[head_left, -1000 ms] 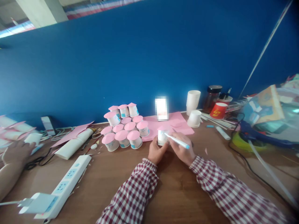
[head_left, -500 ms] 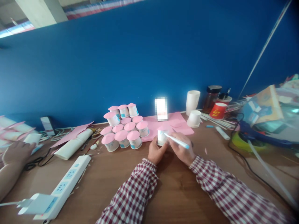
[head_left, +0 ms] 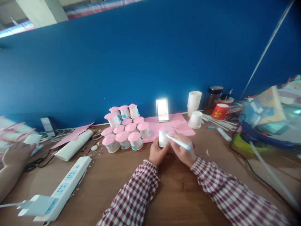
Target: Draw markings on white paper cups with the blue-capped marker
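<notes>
A small white paper cup [head_left: 162,138] topped with a pink paper cone stands at the centre, its lower part partly covered by fingers. My left hand [head_left: 158,151] is closed round its near left side. In my right hand [head_left: 184,149] is a white felt-tip pen [head_left: 177,142] with a light blue end, its tip against or very near the cup's wall. Behind the cup lies a pink paper sheet [head_left: 150,125]. To the left several finished-looking cups with pink cone tops [head_left: 122,137] stand in a cluster, some stacked on others.
White cups [head_left: 194,102] stand at the back right beside a red cup [head_left: 219,112] and a dark-lidded jar [head_left: 214,97]. A blue pen cap [head_left: 211,127] lies nearby. At left are a power strip [head_left: 67,185], a cup stack [head_left: 75,146] and another person's hand [head_left: 18,153].
</notes>
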Action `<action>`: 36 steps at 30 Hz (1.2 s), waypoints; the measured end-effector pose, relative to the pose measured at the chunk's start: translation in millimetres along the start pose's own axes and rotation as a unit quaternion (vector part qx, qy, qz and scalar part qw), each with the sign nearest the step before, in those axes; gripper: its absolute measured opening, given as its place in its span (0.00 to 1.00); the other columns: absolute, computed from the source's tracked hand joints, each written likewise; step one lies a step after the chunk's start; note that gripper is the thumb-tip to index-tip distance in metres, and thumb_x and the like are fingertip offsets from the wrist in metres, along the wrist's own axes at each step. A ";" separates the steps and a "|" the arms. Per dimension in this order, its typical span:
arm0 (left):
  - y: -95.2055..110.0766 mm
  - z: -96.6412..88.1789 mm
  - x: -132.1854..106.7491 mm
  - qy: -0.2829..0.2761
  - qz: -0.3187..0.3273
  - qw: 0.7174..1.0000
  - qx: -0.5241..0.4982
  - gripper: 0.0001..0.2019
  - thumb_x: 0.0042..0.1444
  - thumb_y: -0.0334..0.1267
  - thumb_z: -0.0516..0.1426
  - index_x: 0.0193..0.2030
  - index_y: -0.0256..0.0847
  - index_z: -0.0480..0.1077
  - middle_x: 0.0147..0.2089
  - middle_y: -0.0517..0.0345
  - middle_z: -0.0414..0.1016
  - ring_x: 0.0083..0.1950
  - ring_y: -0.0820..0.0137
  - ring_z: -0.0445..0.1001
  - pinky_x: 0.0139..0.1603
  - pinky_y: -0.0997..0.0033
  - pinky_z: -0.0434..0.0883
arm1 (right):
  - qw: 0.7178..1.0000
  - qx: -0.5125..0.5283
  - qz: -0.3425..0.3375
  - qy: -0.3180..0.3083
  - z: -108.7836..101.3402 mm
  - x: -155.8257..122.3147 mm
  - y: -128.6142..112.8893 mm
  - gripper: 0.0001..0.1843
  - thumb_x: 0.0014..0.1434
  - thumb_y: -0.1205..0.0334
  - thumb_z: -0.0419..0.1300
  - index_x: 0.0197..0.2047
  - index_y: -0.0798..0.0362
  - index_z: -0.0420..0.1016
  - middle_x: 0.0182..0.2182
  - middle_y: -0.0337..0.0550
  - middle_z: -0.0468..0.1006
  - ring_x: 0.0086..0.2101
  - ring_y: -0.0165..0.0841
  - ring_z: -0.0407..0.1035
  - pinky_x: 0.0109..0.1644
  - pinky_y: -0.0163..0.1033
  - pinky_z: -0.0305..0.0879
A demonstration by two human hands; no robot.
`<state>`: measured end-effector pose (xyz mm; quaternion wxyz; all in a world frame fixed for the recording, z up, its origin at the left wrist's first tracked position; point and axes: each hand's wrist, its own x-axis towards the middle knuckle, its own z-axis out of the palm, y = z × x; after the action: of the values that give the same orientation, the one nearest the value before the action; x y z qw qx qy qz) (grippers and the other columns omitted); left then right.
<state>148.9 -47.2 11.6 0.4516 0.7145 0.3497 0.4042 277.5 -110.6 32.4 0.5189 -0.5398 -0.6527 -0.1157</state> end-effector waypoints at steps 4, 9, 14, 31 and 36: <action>-1.4 0.7 0.0 -0.001 0.002 1.000 -0.006 0.19 0.51 0.43 0.58 0.48 0.36 0.67 0.42 0.52 0.74 0.40 0.67 0.72 0.42 0.69 0.69 | 1.000 -0.008 -0.002 0.003 0.4 -0.1 0.5 0.08 0.61 0.64 0.53 0.41 0.54 0.70 0.35 0.47 0.76 0.38 0.35 0.71 0.43 0.42 0.69; 0.3 0.3 -0.3 -0.003 0.002 1.000 -0.006 0.19 0.51 0.42 0.58 0.48 0.35 0.67 0.42 0.51 0.74 0.41 0.67 0.72 0.43 0.69 0.69 | 1.000 -0.013 -0.010 0.018 0.9 -0.3 1.7 0.08 0.60 0.64 0.54 0.42 0.54 0.70 0.35 0.47 0.76 0.37 0.35 0.71 0.43 0.42 0.69; 1.8 -0.9 -0.5 -0.003 0.004 1.000 0.001 0.19 0.51 0.42 0.58 0.48 0.35 0.67 0.42 0.51 0.74 0.41 0.67 0.72 0.43 0.69 0.69 | 0.999 -0.020 -0.014 0.028 0.7 0.2 1.3 0.07 0.60 0.64 0.53 0.41 0.54 0.70 0.34 0.47 0.76 0.36 0.35 0.71 0.42 0.42 0.70; 8.0 -1.4 -1.8 -0.007 -0.005 1.000 0.009 0.19 0.50 0.41 0.58 0.48 0.35 0.67 0.42 0.51 0.75 0.41 0.67 0.72 0.43 0.69 0.69 | 1.000 -0.021 -0.005 0.018 -0.6 0.6 2.7 0.09 0.60 0.64 0.52 0.43 0.53 0.70 0.35 0.47 0.76 0.37 0.35 0.71 0.42 0.42 0.69; 7.6 -0.7 -1.6 -0.006 -0.005 1.000 0.014 0.19 0.50 0.41 0.58 0.48 0.36 0.67 0.42 0.51 0.75 0.41 0.67 0.72 0.44 0.69 0.69 | 0.999 -0.022 -0.002 0.023 -0.7 0.8 3.6 0.09 0.60 0.64 0.53 0.43 0.54 0.70 0.36 0.47 0.76 0.37 0.35 0.71 0.44 0.42 0.68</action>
<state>148.6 -50.9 18.5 0.4455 0.7215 0.3563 0.3925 281.0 -109.2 31.9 0.5212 -0.5473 -0.6390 -0.1431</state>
